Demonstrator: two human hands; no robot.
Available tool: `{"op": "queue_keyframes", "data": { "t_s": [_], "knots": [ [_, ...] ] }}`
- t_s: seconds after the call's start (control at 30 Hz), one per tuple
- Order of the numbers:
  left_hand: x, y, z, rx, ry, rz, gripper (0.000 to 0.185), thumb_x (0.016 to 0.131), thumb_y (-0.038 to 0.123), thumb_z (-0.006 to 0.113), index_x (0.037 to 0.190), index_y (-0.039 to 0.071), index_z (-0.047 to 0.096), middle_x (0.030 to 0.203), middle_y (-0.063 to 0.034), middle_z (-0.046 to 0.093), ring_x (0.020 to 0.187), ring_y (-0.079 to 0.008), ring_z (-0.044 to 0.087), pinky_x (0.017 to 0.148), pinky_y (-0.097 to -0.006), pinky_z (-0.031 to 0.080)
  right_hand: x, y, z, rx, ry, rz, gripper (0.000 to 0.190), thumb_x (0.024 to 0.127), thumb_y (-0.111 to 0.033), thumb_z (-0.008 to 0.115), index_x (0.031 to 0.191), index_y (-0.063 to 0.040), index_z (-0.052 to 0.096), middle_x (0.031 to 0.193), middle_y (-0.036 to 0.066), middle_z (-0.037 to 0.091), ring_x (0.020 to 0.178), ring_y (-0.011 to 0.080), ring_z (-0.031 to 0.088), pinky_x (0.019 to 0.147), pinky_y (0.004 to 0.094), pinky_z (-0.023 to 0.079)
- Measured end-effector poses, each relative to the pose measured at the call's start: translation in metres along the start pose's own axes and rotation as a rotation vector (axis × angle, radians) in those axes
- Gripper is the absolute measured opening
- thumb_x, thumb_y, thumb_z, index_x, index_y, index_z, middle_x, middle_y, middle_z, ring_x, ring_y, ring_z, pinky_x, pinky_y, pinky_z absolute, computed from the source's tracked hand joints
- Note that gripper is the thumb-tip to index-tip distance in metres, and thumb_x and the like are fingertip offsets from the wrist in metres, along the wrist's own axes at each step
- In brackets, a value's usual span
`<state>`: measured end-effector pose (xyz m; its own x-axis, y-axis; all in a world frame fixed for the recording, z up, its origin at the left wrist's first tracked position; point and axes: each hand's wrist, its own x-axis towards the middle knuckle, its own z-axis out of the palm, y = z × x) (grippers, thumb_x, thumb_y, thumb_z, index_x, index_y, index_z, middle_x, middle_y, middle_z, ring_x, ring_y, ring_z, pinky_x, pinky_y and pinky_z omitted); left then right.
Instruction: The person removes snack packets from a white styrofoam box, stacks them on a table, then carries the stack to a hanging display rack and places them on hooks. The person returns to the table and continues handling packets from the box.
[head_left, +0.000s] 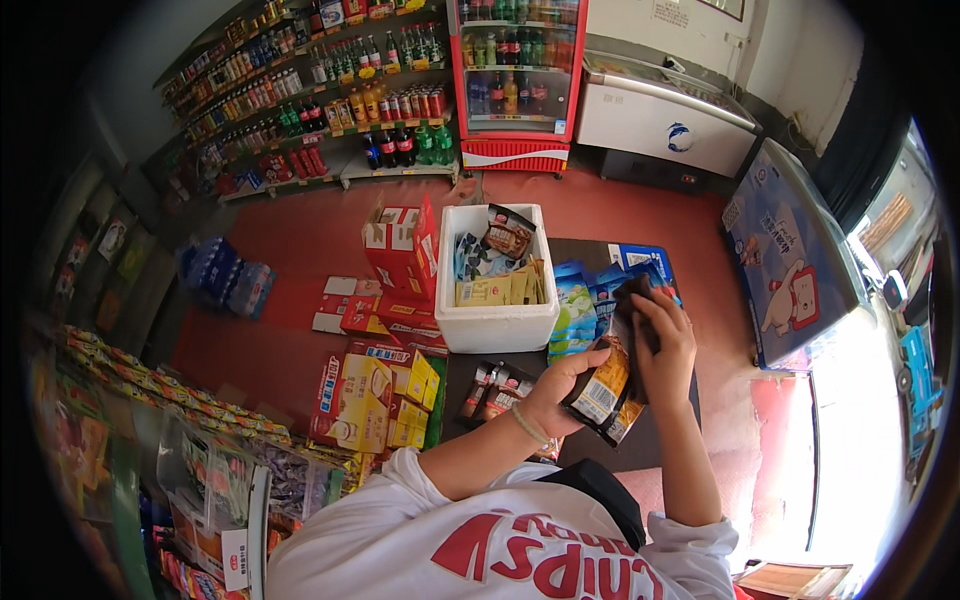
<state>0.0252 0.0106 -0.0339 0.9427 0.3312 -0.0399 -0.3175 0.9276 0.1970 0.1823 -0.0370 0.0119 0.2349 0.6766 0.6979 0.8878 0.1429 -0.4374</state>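
My left hand (553, 394), with a band at the wrist, grips black-and-orange snack packets (604, 384) by their near side, thumb on top. My right hand (667, 346) holds the far end of the dark bundle, its fingers curled over a black wrapper (634, 295); I cannot tell how many packets are stacked. Just beyond stands a white foam box (496, 330) holding yellow packets (491, 291), blue-and-white packets (480, 257) and a dark packet (510, 231). Beside it lie blue-and-green packets (576, 309). More dark packets (504, 393) rest on the dark tabletop (581, 450), partly behind my left forearm.
Red cartons (405, 251) and yellow boxes (365, 401) stand left of the foam box. Wrapped water bottles (225, 276) sit on the red floor. Drink shelves (375, 124), a red-framed fridge (515, 82) and chest freezers (667, 124) line the room. Packaged goods (217, 457) crowd the lower left.
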Motion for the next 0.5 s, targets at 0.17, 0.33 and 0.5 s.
{"op": "queue_keyframes", "data": {
  "t_s": [0.17, 0.33, 0.5],
  "knots": [
    [0.000, 0.009, 0.013, -0.025, -0.095, 0.208, 0.029, 0.100, 0.026, 0.052, 0.122, 0.008, 0.060, 0.120, -0.0132, 0.067, 0.112, -0.0284, 0.064, 0.102, -0.0495, 0.048, 0.003, 0.010, -0.008, 0.598, 0.232, 0.424, 0.020, 0.096, -0.004, 0.060, 0.115, 0.001, 0.066, 0.116, 0.010, 0.066, 0.108, 0.0164, 0.062, 0.096, 0.0294, 0.046],
    [0.008, 0.019, 0.016, -0.089, -0.169, 0.380, 0.032, 0.102, 0.029, 0.050, 0.123, 0.007, 0.059, 0.121, -0.0113, 0.066, 0.111, -0.0262, 0.064, 0.101, -0.0457, 0.048, -0.016, -0.022, 0.001, 0.425, 0.034, 0.225, 0.032, 0.090, -0.001, 0.066, 0.122, -0.003, 0.065, 0.127, 0.016, 0.061, 0.119, 0.0269, 0.059, 0.099, 0.0323, 0.045],
    [-0.003, 0.053, 0.012, 0.057, -0.057, 0.518, 0.035, 0.102, 0.028, 0.049, 0.127, 0.005, 0.057, 0.121, -0.0129, 0.066, 0.112, -0.0284, 0.064, 0.100, -0.0470, 0.049, -0.047, -0.042, -0.008, 0.541, -0.237, 0.235, 0.035, 0.087, 0.003, 0.066, 0.121, -0.005, 0.067, 0.123, 0.015, 0.063, 0.114, 0.0268, 0.062, 0.094, 0.0309, 0.048]
  ]
}}
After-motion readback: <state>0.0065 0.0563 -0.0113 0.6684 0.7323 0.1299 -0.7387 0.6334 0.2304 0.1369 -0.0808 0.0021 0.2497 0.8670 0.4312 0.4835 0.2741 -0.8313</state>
